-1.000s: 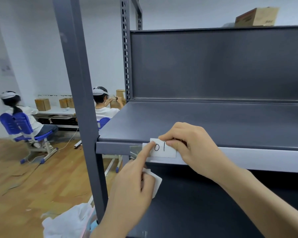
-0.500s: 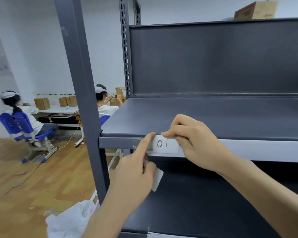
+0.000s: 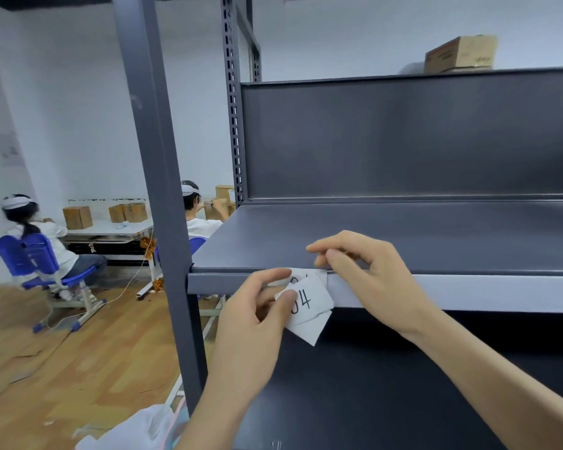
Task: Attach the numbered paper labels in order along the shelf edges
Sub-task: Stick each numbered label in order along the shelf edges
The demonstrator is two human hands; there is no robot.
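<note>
Labels held at the shelf edge (image 3: 468,292).
A loose label marked "04" (image 3: 307,305) is pinched by the left hand (image 3: 257,316) just below the edge; a partly hidden label (image 3: 301,277) on the edge is pinched at its top right corner by the right hand (image 3: 368,271) fingers.

Left hand (image 3: 257,315) raised, thumb and fingers pinched (palm away); right hand (image 3: 364,271) forward, fingertips curled down.

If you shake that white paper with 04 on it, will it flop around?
Probably yes. The white paper label marked 04 looks thin and already curves where the left hand pinches it. It seems very light, held by fingertips only. Its loose corner hangs free, so it would likely flutter.
</note>
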